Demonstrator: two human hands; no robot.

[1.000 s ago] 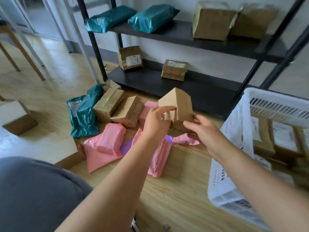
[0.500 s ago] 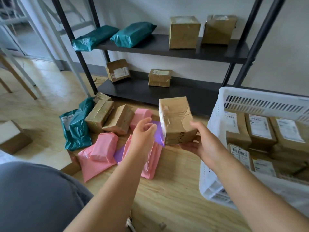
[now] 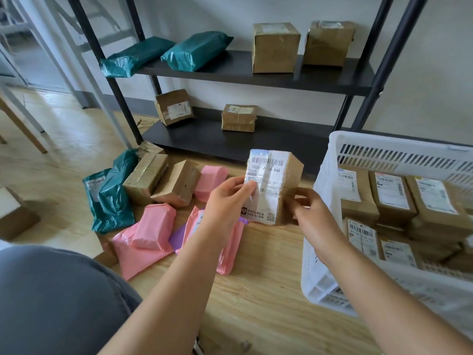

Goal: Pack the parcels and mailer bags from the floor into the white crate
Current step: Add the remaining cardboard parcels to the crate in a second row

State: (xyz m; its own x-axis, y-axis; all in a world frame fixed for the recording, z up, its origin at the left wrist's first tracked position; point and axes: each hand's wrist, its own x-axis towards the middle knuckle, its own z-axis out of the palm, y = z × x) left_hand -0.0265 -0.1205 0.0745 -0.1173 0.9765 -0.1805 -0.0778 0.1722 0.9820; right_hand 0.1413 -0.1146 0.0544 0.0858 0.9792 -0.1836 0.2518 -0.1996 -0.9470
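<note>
A brown taped parcel [image 3: 275, 185] is held upright above the floor, its white shipping label facing me. My left hand [image 3: 226, 198] grips its left edge and my right hand [image 3: 311, 213] grips its right side. The white crate [image 3: 325, 226] stands on the floor at the right, with several labelled brown parcels [image 3: 391, 198] packed inside. On the floor to the left lie two brown parcels [image 3: 163, 180], green mailer bags [image 3: 112, 198] and pink mailer bags [image 3: 153, 226], with a purple one [image 3: 179, 237] partly hidden under them.
A black metal shelf [image 3: 256, 75] stands behind, holding green bags [image 3: 166, 52] and brown boxes [image 3: 276, 47]; two small boxes sit on its lower board. My grey-clad knee [image 3: 51, 303] fills the lower left. A cardboard box [image 3: 12, 213] sits at the far left.
The parcel has been turned so its white label now faces me. My left hand, which was off the parcel half a second ago, has taken hold of its left edge again.
</note>
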